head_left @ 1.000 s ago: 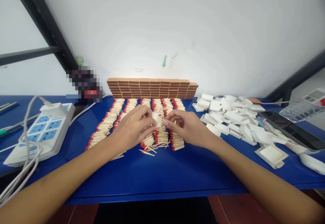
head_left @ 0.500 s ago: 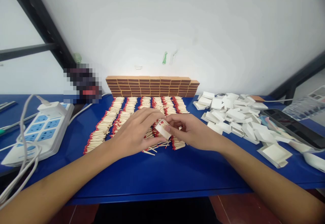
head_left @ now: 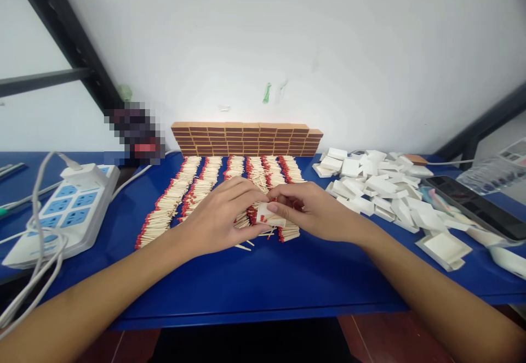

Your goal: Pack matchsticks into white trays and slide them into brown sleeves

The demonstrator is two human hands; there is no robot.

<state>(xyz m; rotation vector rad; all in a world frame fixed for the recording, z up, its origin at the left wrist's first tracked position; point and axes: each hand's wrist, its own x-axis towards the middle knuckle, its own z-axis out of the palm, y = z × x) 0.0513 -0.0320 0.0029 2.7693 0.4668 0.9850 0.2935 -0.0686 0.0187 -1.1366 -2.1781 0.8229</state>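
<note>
My right hand (head_left: 314,209) is closed on a small white matchbox tray (head_left: 276,219), its thumb pressed over the upper edge. A few red-headed matches (head_left: 265,219) lie inside. At the tray's left side is my left hand (head_left: 226,212), fingers stretched and thumb apart; its fingertips come close to the tray and the right fingers, though contact is hard to make out. Both hands are above rows of matches (head_left: 170,204) with red heads. Several loose matches (head_left: 243,246) stick out below the left hand, which hides part of the middle rows.
A wall of stacked brown matchboxes (head_left: 246,139) stands behind the rows. White trays (head_left: 380,182) are heaped on the right, beside a black phone (head_left: 479,206). A power strip (head_left: 78,209) with white cables lies left on the blue table (head_left: 263,286).
The tray has turned in my right hand, so it lies more level, and has shifted slightly right and down. My left hand has barely moved.
</note>
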